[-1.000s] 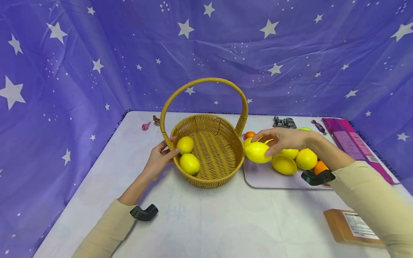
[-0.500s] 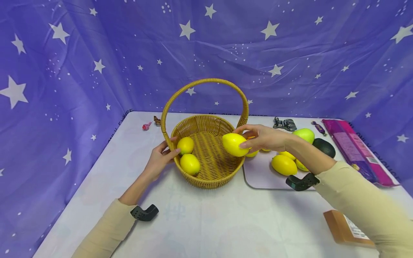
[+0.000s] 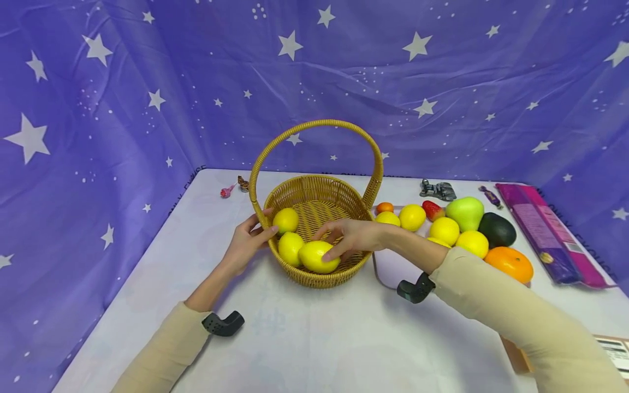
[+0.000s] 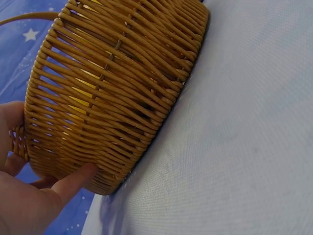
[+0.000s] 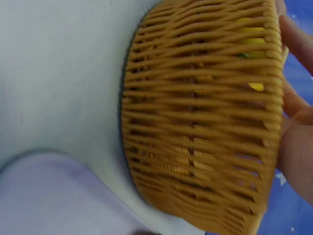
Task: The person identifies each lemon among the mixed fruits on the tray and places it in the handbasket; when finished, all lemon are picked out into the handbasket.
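Note:
A round wicker basket [image 3: 324, 280] with a tall arched handle stands upright on the white table. My left hand [image 3: 247, 243] holds its left rim beside the handle's base; in the left wrist view, fingers reach along the woven wall [image 4: 122, 93]. Inside the basket, at the left, lie two lemons [image 3: 286, 220]. With thumb and fingers, my right hand [image 3: 357, 238] pinches a third lemon [image 3: 317, 257] low inside the front of the basket, right beside the nearer lemon [image 3: 291, 248]. In the right wrist view, the basket wall [image 5: 205, 112] hides most of the lemons.
Right of the basket, a pale tray [image 3: 393, 268] carries several lemons [image 3: 413, 217], a strawberry [image 3: 432, 210], a green pear [image 3: 464, 213], an avocado [image 3: 497, 229] and an orange [image 3: 509, 264]. A purple-pink packet [image 3: 545, 229] lies beyond it. A lollipop [image 3: 227, 192] lies back left.
My right hand has carried the lemon leftward from over the tray, across the basket's rim and down inside beside the other lemons. The left hand has stayed on the rim.

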`<state>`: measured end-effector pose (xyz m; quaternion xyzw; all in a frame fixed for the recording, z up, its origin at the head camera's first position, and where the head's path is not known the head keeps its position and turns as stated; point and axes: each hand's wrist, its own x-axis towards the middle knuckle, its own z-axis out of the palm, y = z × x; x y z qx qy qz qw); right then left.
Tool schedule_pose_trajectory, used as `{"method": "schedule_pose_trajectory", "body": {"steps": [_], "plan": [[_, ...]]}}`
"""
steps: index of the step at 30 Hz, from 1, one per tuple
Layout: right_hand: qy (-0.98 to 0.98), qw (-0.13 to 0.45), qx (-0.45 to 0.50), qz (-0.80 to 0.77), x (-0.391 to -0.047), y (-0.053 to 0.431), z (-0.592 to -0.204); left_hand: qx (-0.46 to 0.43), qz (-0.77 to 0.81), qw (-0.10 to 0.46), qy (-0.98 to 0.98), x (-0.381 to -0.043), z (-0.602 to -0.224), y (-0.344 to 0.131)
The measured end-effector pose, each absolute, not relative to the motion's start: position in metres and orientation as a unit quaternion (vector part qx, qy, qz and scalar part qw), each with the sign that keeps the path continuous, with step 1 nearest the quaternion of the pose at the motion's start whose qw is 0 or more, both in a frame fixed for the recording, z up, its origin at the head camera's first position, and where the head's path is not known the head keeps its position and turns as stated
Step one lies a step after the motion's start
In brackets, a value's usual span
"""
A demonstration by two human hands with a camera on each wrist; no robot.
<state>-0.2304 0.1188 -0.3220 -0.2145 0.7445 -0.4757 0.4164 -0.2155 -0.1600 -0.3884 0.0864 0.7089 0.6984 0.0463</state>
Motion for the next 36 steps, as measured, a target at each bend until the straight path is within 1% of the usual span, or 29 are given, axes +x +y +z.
{"method": "schedule_pose_trajectory", "body": {"steps": [4, 10, 16, 22, 30, 36], "plan": [[0.737, 0.427, -0.189, -0.489, -0.228, 0.107, -0.331, 0.088, 0.698, 0.047, 0.709, -0.216, -0.389, -0.16], [0.743, 0.418, -0.157, -0.499, -0.226, 0.098, -0.342, 0.088, 0.697, 0.048, 0.71, -0.216, -0.389, -0.159], [0.722, 0.423, -0.133, -0.531, -0.227, 0.096, -0.343, 0.085, 0.695, 0.048, 0.712, -0.216, -0.388, -0.159], [0.724, 0.432, -0.147, -0.518, -0.231, 0.101, -0.338, 0.083, 0.7, 0.046, 0.708, -0.215, -0.388, -0.159], [0.716, 0.447, -0.17, -0.509, -0.24, 0.128, -0.314, 0.082, 0.701, 0.051, 0.707, -0.215, -0.39, -0.16], [0.727, 0.418, -0.217, -0.5, -0.249, 0.17, -0.287, 0.082, 0.701, 0.048, 0.706, -0.216, -0.388, -0.16]]}}
